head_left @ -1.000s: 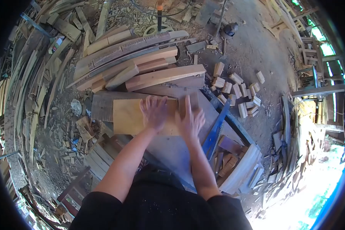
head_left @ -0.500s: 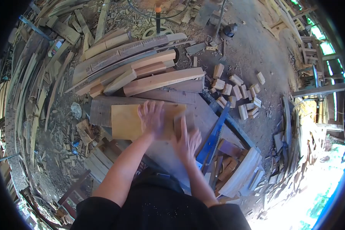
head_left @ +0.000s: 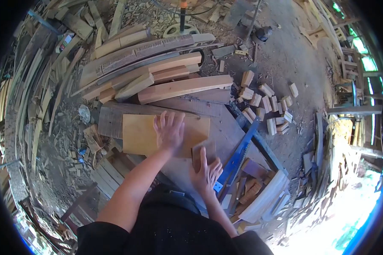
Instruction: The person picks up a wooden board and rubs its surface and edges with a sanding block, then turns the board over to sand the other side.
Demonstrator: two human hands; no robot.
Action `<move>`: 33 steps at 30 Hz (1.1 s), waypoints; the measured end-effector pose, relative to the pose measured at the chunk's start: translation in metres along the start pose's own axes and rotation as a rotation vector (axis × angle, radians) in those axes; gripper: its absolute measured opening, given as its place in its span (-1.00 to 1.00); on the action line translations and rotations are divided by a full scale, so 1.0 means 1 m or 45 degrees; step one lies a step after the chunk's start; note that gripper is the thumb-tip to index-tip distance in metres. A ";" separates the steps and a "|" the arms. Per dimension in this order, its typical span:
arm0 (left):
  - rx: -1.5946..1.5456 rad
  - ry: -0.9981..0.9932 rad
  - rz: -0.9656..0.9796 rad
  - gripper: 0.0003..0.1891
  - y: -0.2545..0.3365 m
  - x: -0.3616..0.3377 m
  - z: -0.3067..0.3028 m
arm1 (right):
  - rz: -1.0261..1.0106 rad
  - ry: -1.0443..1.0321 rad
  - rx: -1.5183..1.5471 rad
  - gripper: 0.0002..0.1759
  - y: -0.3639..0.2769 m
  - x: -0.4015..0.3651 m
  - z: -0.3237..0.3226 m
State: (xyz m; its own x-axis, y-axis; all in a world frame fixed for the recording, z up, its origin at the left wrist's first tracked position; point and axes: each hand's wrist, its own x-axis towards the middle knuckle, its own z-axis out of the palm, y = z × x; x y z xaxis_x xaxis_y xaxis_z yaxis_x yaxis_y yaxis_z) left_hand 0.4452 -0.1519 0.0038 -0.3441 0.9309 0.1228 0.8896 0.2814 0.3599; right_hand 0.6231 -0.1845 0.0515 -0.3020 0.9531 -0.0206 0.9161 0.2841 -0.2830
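Note:
A pale yellowish rectangular board (head_left: 138, 134) lies flat across the worktop in front of me. My left hand (head_left: 170, 134) rests on its middle with the fingers spread, pressing down and grasping nothing. At the board's lower right corner, my right hand (head_left: 206, 172) grips a small brown wooden block (head_left: 207, 148), index finger stretched along it. The block's edges are somewhat blurred, and its underside is hidden. Just right of that hand lies a saw (head_left: 235, 159) with a blue blade, slanting away from me.
Long wooden beams (head_left: 185, 89) are stacked beyond the board. Several small cut blocks (head_left: 266, 104) lie on the ground at the right. A wood-filled box (head_left: 251, 191) stands near the saw. Scrap planks (head_left: 34, 85) cover the left side.
My right hand and the brown block have moved slightly towards me, to the board's lower right corner. My left hand stays on the board. The whole view has shifted a little.

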 end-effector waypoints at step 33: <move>0.007 -0.050 -0.013 -0.60 0.003 0.000 -0.004 | 0.156 0.049 0.144 -0.08 -0.028 0.119 -0.011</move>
State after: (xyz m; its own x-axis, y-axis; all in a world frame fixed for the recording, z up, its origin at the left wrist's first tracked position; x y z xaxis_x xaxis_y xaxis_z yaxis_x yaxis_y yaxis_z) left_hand 0.4463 -0.1516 0.0081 -0.3414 0.9363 0.0823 0.8875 0.2924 0.3561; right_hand 0.5641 -0.0778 0.0676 -0.1778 0.9837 -0.0257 0.9092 0.1542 -0.3868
